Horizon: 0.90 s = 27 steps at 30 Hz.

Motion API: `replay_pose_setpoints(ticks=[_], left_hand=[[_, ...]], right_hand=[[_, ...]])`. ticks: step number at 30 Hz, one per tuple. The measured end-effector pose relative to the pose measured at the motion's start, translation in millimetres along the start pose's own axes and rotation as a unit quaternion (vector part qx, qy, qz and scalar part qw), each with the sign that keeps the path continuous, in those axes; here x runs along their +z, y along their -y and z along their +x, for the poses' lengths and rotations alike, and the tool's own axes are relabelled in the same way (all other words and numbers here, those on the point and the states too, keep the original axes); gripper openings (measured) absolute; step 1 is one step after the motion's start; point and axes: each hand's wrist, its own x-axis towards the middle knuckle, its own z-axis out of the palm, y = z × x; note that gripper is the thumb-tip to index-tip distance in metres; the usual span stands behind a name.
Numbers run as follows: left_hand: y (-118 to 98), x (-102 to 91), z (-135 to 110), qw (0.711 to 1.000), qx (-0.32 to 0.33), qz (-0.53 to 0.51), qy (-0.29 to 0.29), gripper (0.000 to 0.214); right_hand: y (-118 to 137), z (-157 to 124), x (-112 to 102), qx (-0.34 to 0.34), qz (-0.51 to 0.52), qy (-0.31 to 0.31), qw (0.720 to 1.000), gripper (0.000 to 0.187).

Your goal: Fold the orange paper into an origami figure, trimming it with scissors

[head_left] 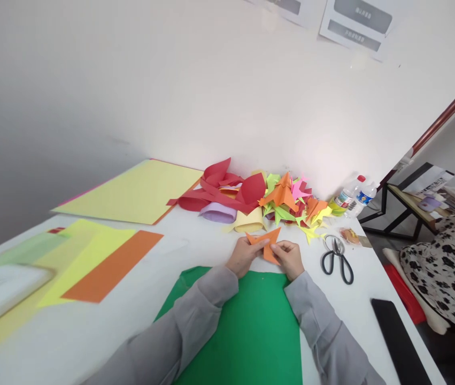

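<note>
orange folded paper, pinched by left hand, right hand

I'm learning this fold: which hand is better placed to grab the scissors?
Probably the right hand: the scissors lie just to its right on the table, while the left hand sits across the orange paper.

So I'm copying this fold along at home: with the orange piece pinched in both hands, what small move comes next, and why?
Probably press the crease flat. Both the left hand and right hand pinch the half-folded orange paper just above the green sheet, its pointed flaps still spread.
</note>
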Motion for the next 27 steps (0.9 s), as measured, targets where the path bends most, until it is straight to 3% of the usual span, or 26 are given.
replay_pose_setpoints(ticks=[6, 10, 13, 21, 27], left_hand=[[2.9, -2.2, -2.9, 0.990, 0.006, 0.143, -0.012, 0.028], [1.9, 0.3, -4.8, 0.990, -0.001, 0.139, -0.014, 0.029], [1.4, 1.8, -5.9, 0.989, -0.007, 0.147, -0.014, 0.028], [0.1, 4.2, -7.0, 0.992, -0.033, 0.114, 0.040, 0.026], [0.4, 3.4, -6.1, 0.992, -0.008, 0.119, 0.029, 0.021]], right_hand=[[5.9, 0.4, 2.2, -0.018, 0.034, 0.000, 0.999, 0.023], [7.5, 2.5, 0.5, 0.009, 0.102, -0.028, 0.994, 0.028], [8.6, 3.4, -0.4, 0.030, 0.163, -0.032, 0.986, 0.022], [15.0, 4.4, -2.6, 0.035, 0.236, -0.074, 0.968, 0.022], [13.8, -1.8, 1.1, 0.017, 0.127, 0.015, 0.992, 0.018]])
